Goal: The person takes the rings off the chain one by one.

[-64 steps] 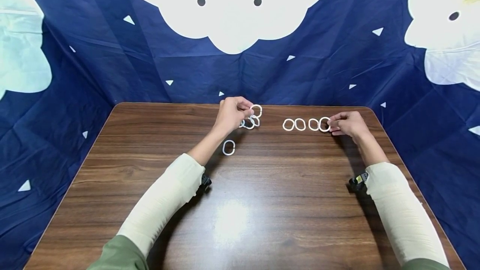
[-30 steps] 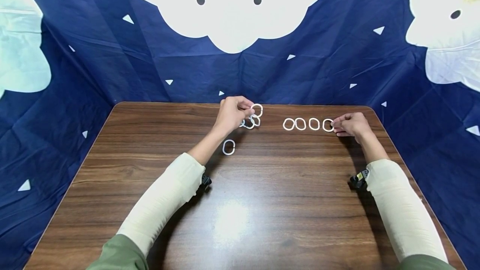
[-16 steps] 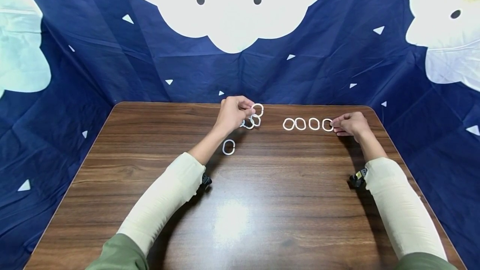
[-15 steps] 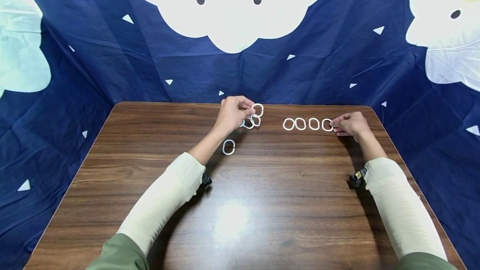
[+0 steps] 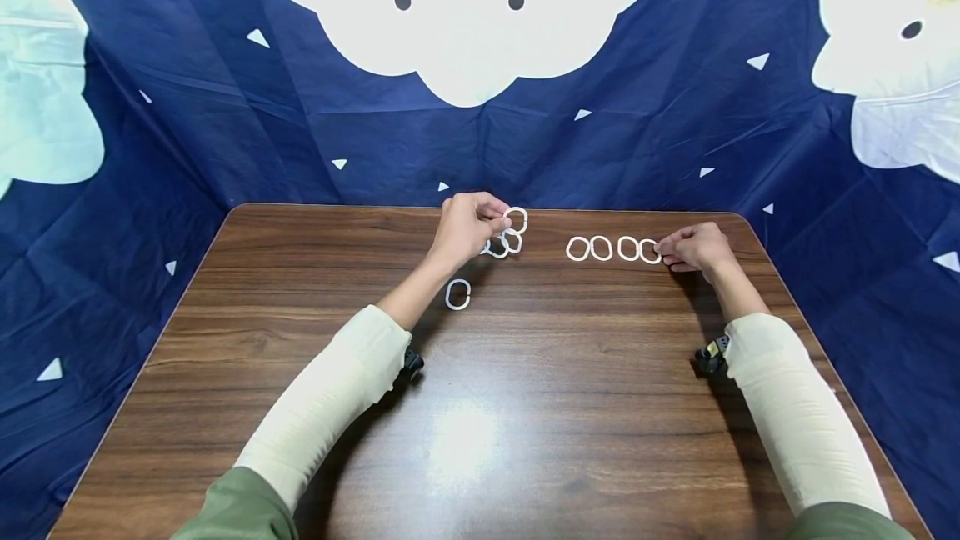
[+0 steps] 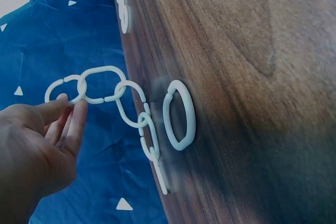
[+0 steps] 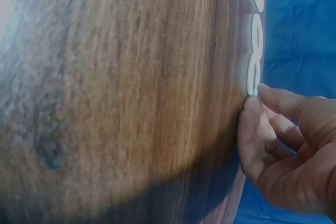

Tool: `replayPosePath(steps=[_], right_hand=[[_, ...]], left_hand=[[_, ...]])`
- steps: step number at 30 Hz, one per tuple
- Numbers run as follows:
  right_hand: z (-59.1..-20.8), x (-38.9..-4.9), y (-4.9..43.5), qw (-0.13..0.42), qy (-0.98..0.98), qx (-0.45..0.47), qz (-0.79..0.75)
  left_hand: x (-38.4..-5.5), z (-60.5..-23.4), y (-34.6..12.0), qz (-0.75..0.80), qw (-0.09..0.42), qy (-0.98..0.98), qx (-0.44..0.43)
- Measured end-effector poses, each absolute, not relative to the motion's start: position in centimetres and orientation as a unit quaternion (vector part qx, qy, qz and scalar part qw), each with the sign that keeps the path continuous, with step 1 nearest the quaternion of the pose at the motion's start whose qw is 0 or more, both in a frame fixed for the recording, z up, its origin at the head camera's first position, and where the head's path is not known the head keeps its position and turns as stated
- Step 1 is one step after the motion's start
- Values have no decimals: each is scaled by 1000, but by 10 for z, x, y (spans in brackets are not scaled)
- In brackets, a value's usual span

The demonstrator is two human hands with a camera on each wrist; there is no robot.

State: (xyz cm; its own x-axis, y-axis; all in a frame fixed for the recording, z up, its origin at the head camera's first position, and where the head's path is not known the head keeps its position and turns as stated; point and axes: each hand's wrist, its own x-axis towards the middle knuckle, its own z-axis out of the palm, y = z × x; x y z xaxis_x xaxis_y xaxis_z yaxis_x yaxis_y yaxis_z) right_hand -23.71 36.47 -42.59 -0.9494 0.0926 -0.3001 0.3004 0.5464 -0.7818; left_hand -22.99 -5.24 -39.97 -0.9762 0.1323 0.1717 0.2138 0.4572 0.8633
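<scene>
My left hand (image 5: 461,230) pinches the end of a short chain of white plastic links (image 6: 100,70), raised a little at the table's far side. In the left wrist view the chain hangs from my fingertips down to the table. Past its lower end, a loose oval link (image 5: 458,294) with a small gap lies apart. To the right, several white links (image 5: 602,248) lie in a row. My right hand (image 5: 697,247) pinches the row's rightmost link (image 5: 650,252) between thumb and finger. That link touches or overlaps its left neighbour (image 5: 628,248).
The brown wood-grain table (image 5: 525,357) ends just behind the links. A dark blue cloth (image 5: 285,140) with white cloud shapes hangs behind it and at both sides. Small black cameras sit under both pale sleeves.
My right hand shifted the rightmost link to the right, away from its neighbour, then brought it back left against it. My left hand and its chain have hardly moved.
</scene>
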Motion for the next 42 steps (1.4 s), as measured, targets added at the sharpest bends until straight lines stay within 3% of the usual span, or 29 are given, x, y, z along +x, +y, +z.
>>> replayPosePath(steps=[10,42], right_hand=[[-421,-241,351,23,881,134,-453],[-415,-243,296,20,904,80,-419]], left_hand=[[-229,-400,-53,-510,39,-854,-101],[-230,-402,-55,-513,41,-852,-99]])
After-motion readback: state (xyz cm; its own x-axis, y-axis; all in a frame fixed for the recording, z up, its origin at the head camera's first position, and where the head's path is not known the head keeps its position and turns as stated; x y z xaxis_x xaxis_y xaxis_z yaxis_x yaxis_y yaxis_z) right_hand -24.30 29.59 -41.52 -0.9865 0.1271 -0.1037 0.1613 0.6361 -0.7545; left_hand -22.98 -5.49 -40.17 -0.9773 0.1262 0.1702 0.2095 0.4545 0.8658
